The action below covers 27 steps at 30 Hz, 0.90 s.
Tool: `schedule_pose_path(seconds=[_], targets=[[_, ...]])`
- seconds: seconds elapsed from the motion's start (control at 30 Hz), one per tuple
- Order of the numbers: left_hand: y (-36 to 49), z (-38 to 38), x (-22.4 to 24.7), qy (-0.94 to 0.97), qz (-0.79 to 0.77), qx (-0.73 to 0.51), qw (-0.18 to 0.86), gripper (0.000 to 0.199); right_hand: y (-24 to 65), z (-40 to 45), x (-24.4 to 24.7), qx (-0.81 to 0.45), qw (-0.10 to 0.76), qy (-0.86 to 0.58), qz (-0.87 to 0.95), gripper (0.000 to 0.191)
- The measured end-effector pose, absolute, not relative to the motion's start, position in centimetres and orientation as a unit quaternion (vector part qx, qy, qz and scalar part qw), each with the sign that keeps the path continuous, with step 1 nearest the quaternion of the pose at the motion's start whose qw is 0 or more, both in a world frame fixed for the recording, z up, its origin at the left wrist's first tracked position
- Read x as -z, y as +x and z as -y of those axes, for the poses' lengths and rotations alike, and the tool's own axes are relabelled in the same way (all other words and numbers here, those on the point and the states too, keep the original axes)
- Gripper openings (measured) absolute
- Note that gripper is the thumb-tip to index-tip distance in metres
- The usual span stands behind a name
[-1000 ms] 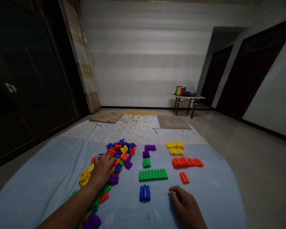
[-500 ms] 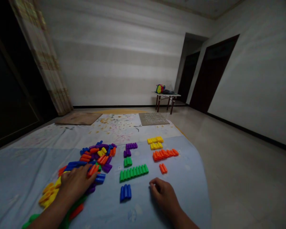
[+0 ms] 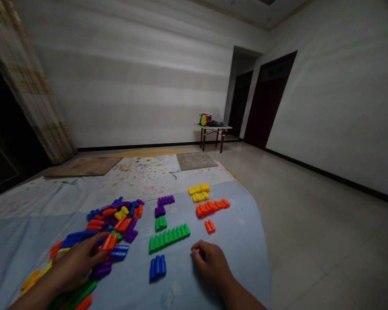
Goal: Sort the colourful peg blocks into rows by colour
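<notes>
On the left, my left hand point(image 3: 76, 260) lies over a mixed heap of coloured plastic building blocks. Its thumb and forefinger close about an orange block point(image 3: 110, 242) in that heap; the other fingers are partly hidden. A blue block point(image 3: 119, 252) and a purple block point(image 3: 101, 270) lie close to the thumb. My right hand point(image 3: 210, 262) rests on the cloth, loosely curled, with nothing visible in it. Between the hands are a green row point(image 3: 170, 238) and a blue group point(image 3: 158, 268). A small orange pair point(image 3: 210, 227) lies just beyond my right hand.
Farther off lie a long orange row point(image 3: 212, 208), yellow rows point(image 3: 199, 189) and purple rows point(image 3: 166, 200). The cloth-covered table point(image 3: 245, 241) has a rounded right edge. A grey mat point(image 3: 196, 161) and a brown mat point(image 3: 84, 166) lie at its far side.
The view has turned slightly right, so everything sits farther left. My left forefinger and thumb now lie around the orange block, which stays put in the heap. My right hand keeps its curled pose.
</notes>
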<state>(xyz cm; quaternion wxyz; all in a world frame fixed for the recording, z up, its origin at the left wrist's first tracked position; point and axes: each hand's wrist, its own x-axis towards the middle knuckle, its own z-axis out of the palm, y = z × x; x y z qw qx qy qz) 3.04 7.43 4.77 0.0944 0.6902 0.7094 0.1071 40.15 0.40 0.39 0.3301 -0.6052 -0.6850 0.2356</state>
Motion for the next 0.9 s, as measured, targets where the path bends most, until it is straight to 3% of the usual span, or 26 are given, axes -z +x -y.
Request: schedule_pose_path(seconds=[0.23,0.33,0.47,0.9], targets=[[3.8,-7.7,-5.6,0.675,-0.726,-0.081,0.101,0.039,40.1,-0.4,-0.4,-0.229,0.327,-0.611,0.683,0.02],[4.6,-7.6,-6.3,0.683,-0.719,-0.12,0.049,0.032,40.1,-0.4,-0.5,-0.226,0.325,-0.611,0.686,0.02],[7.2,-8.1,-7.7,0.701,-0.696,-0.146,0.063,0.036,40.0,-0.4,-0.5,-0.225,0.32,-0.613,0.687,0.02],[28.1,-13.0,-10.1,0.798,-0.557,-0.172,0.15,0.043,39.7,-0.7,-0.3,-0.224,0.316,-0.617,0.685,0.018]])
